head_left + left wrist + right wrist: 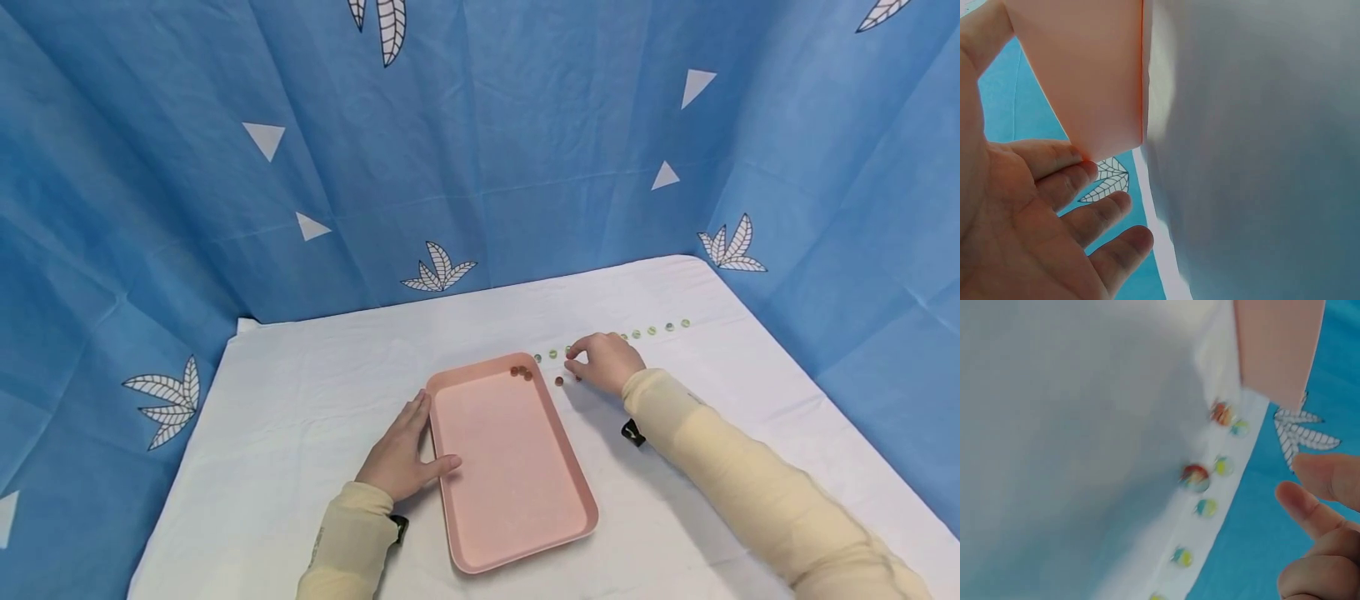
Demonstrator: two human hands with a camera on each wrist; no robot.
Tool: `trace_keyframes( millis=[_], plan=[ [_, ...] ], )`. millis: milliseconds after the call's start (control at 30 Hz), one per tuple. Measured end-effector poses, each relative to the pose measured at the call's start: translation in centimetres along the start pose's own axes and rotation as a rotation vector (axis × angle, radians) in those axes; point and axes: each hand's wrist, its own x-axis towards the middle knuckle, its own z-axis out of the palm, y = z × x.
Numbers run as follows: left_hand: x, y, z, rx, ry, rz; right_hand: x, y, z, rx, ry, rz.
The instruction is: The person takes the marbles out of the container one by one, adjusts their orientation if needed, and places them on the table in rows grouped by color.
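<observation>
The left hand [401,454] lies flat on the white cloth-covered table [300,417], fingers straight and relaxed, its thumb and fingertips [1088,169] touching the long left rim of the shallow pink plastic rectangular tray [517,492]; it grips nothing. The right hand [606,362] sits at about one o'clock from the tray, fingers loosely curled over the cloth; whether they pinch anything I cannot tell. Just beside that hand, at its nine o'clock, lie two small reddish glass marbles [558,381] on the cloth, and a few more reddish marbles [521,372] rest inside the tray's far right corner. A row of small greenish-yellow glass marbles [660,328] runs along the table's far side, from the tray's corner towards two o'clock, passing behind the right hand. Blue fabric with white leaf and triangle prints [480,167] walls the table in on three sides, close behind the far edge. Bare cloth spreads wide at nine o'clock of the tray and along the near right.
</observation>
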Motion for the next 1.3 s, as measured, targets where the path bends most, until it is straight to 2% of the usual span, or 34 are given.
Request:
trace_keyframes(
  millis=[367, 700, 1000, 1300],
  plan=[
    [0.0, -0.2, 0.2, -0.003, 0.007, 0.003, 0.2, -3.1, 0.6, 0.033, -0.033, -0.047],
    [-0.1, -0.3, 0.2, -0.006, 0.006, 0.003, 0.8, -5.5, 2.5, -0.021, -0.102, -0.074],
    [-0.1, -0.1, 0.2, -0.017, 0.012, 0.014, 2.0, -5.5, 4.1, -0.159, -0.111, -0.062],
    [-0.2, 0.0, 0.0, -0.013, 0.010, 0.014, 2.2, -5.7, 4.5, -0.209, -0.077, -0.064]
  ],
)
